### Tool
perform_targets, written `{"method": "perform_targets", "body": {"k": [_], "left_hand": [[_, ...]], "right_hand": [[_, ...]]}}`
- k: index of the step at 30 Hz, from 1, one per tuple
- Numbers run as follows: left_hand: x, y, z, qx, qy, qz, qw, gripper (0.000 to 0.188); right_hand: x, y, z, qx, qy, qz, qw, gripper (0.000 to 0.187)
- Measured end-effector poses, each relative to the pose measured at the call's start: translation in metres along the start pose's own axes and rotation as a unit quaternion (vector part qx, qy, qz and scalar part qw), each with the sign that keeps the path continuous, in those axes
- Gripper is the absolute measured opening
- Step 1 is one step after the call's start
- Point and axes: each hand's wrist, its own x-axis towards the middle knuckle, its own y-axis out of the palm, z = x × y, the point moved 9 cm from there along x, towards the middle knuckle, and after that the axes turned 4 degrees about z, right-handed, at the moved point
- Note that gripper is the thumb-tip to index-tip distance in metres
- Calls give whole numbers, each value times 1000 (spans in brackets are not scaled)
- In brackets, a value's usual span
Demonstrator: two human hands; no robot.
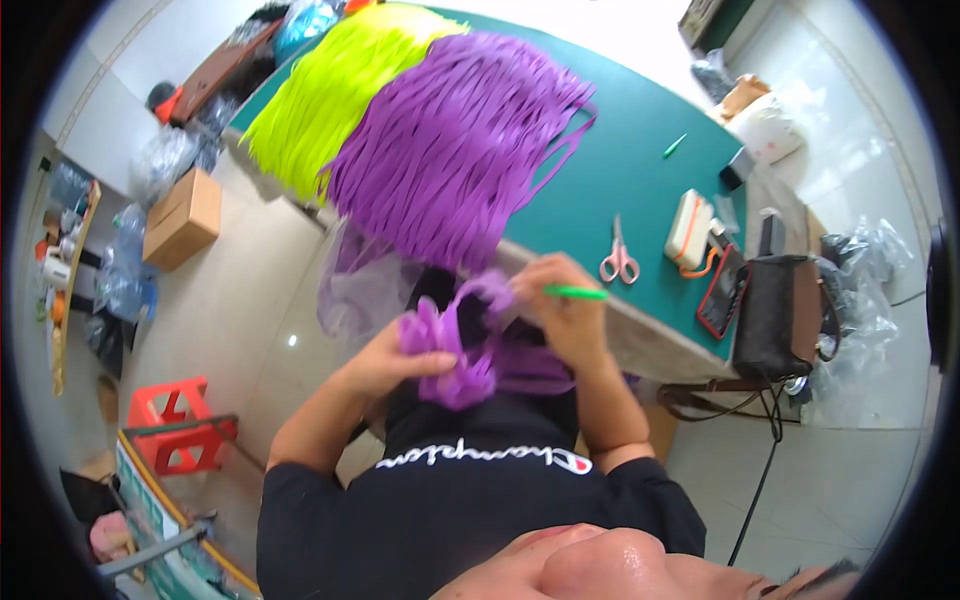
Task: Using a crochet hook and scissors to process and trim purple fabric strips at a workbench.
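Purple ribbon strips, gathered into a loose bunch [455, 350], are held in front of the black shirt [470, 500], just off the near edge of the green tabletop [640, 170]. The bunch is gripped by the left hand [395, 360], whose fingers are closed around its lower left side. The right hand [565, 310] is closed as well: a thin green stick-like tool [578, 293] is pinched between its fingers and points to the right, while a loop of the purple strips passes over the same hand.

Just beyond the hands, at the near edge of the tabletop, a translucent lilac plastic bag [355, 285] hangs over the side. On the tabletop near the right hand, a pair of pink-handled scissors [620, 258] is laid flat. Further right, toward the right-hand edge, a white case with an orange band [688, 230] and a phone in a red cover [722, 290] are seen, and a dark brown handbag [785, 315] stands just past that edge.

Across the middle of the tabletop a large heap of purple strips [460, 150] is spread, and a heap of neon yellow strips [325, 95] lies beside it toward the far left corner. A small green pen-like item [675, 146] lies apart near the far right.
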Motion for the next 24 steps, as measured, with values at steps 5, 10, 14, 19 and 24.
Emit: {"method": "perform_targets", "body": {"k": [5, 10, 14, 19, 24], "left_hand": [[-6, 3, -8, -78, 55, -58, 994, 15], [-7, -8, -9, -57, 98, -135, 984, 9], [-6, -5, -20, -30, 136, -168, 976, 8], [0, 6, -37, 11, 170, -180, 969, 8], [1, 24, -59, 58, 229, -194, 952, 10]], "right_hand": [[-42, 30, -12, 216, 161, -76, 960, 7], [-49, 49, 35, 105, -10, -11, 994, 9], [-50, 54, 45, 48, -54, -26, 997, 11], [-50, 42, 45, 40, -75, -78, 993, 14], [-48, 26, 53, 26, -90, -117, 989, 14]]}}
